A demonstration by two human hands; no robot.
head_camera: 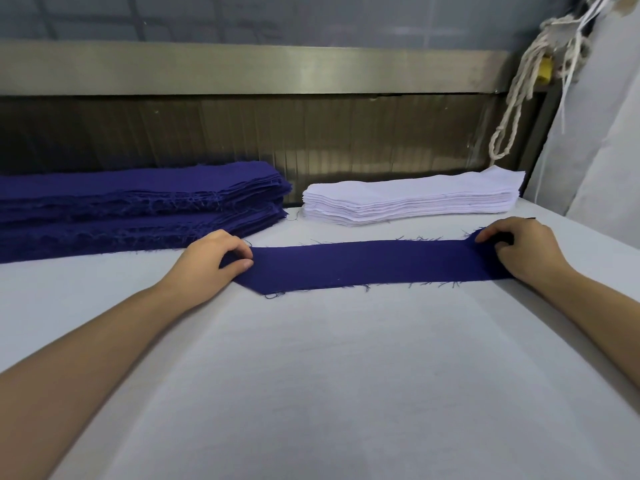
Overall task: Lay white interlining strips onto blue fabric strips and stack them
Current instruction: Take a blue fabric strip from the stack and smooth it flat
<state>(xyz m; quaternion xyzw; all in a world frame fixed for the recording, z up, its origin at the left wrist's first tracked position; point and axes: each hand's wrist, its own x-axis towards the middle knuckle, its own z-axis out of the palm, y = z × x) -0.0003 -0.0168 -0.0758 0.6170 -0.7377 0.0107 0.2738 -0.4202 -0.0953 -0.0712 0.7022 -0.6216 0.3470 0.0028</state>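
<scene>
I see one blue strip (367,266) lying flat on the white table (346,375). My left hand (211,258) pinches the strip's left end with curled fingers. My right hand (516,251) pinches its right end. Behind the strip sit the blue pile (138,206) and the white pile (412,199).

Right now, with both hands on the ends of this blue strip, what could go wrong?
The right hand bunches its end of the blue strip, so a crease could stay under the interlining. Loose threads fringe the strip's edges and could get trapped beneath too. The white interlining stack looks fanned, so one grab may lift several pieces.
</scene>
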